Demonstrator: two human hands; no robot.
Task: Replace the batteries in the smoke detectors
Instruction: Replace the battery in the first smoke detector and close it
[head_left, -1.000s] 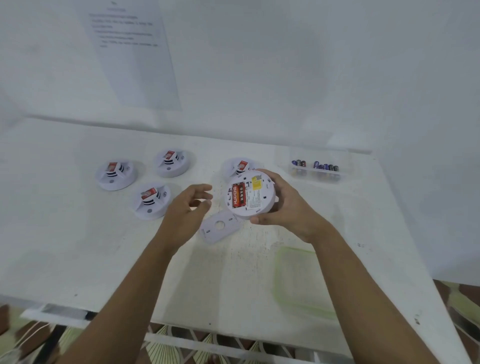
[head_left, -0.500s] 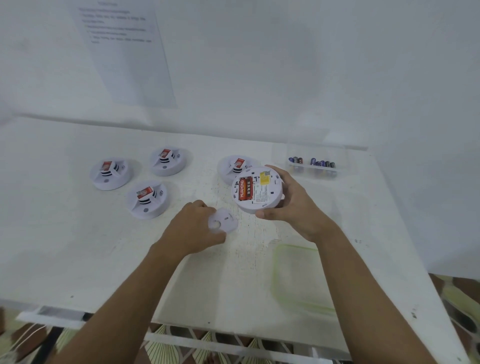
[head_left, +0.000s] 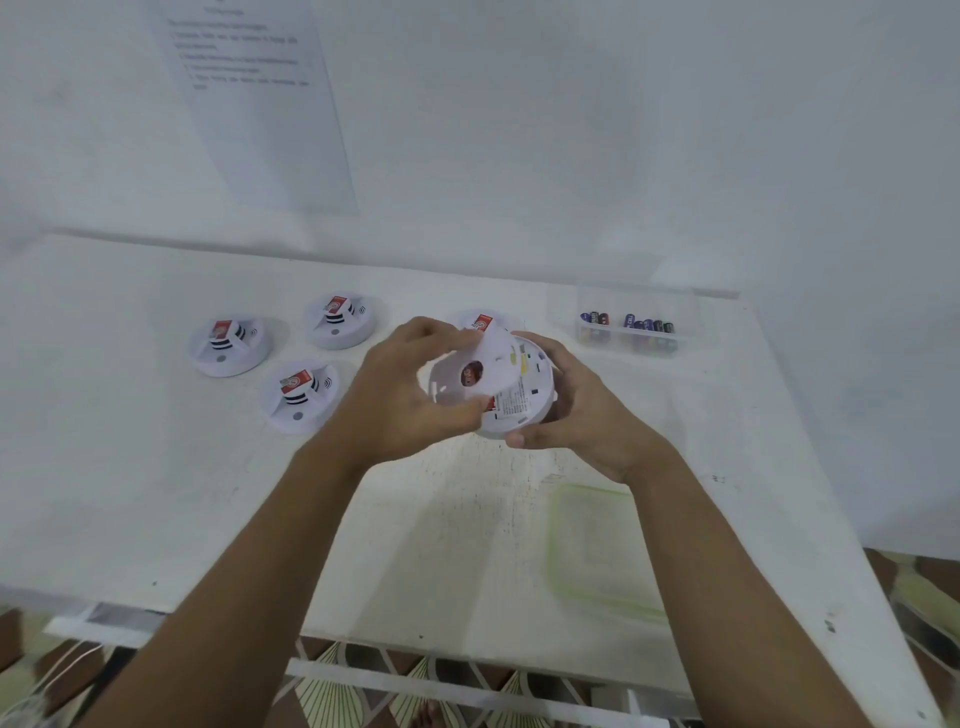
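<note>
— white table (head_left: 156, 493) below, pale wall behind. whereabouts of the smoke detector (head_left: 524, 400)?
— off the table, between both hands. gripped round the rim by the right hand (head_left: 576, 410), fingers curled behind, thumb at the near edge.
— and the back plate (head_left: 467, 374)?
— pinched by the left hand (head_left: 405, 395), fingertips above, thumb below; tilted, leaning on the open back just right of those fingers. red battery label glimpsed through the centre hole.
— hand for the closing move?
— left, probably: squaring the plate flat, then likely a twist against the right-hand grip.
— further out?
— past the fingertips, another detector (head_left: 475, 319), half hidden; left of the left hand, nearest of three more detectors (head_left: 298, 395); beyond the right fingers, clear box of batteries (head_left: 636, 327).
</note>
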